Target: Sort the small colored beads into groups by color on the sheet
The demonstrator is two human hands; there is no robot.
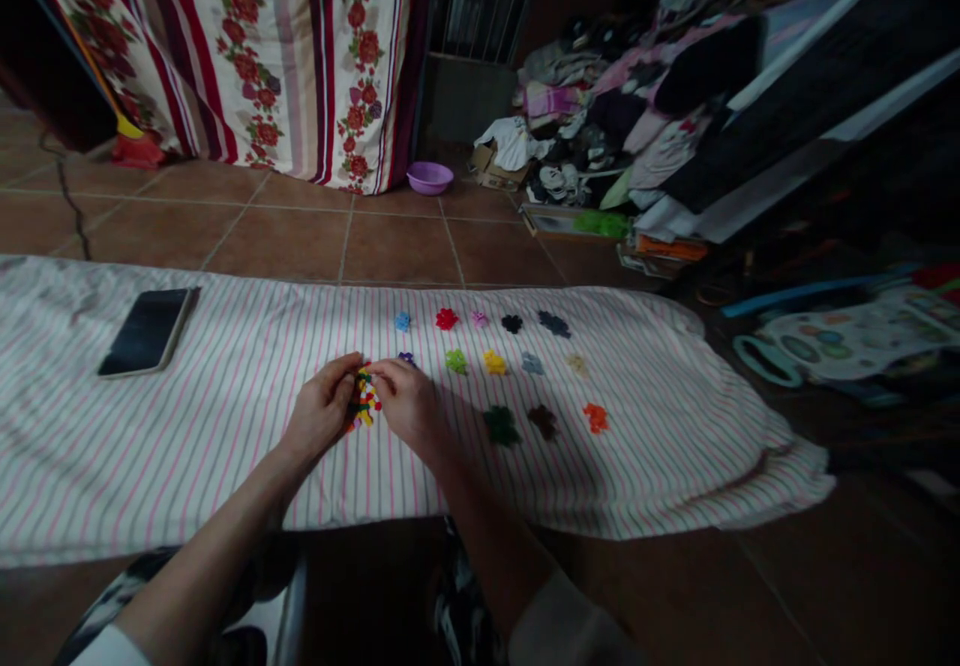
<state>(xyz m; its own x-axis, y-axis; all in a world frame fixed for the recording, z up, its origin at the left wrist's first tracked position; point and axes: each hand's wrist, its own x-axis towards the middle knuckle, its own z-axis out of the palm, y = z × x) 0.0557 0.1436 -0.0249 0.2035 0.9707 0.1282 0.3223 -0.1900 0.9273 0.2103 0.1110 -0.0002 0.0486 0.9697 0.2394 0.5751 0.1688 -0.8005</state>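
Observation:
A mixed pile of tiny red, yellow and green pieces (367, 404) lies on a striped cloth, between my two hands. My left hand (327, 398) rests at the pile's left side, its thumb and fingers drawn together. From the right, my right hand (406, 401) reaches over the pile's edge with its fingertips pinched. Whatever either hand grips is too small or hidden to name. Just beyond my right hand shows a partly covered purple heap (406, 357). Small single-colour heaps spread to the right, among them light green (455, 360), yellow (493, 361), red (446, 319) and dark green (500, 426).
A smartphone (147, 332) lies at the left on the striped cloth (247, 426). Brown (542, 422) and orange (596, 418) heaps sit right of my forearm. Past the far edge are a tiled floor, a purple basin (430, 178), a floral curtain (285, 66) and piled clothes (600, 106).

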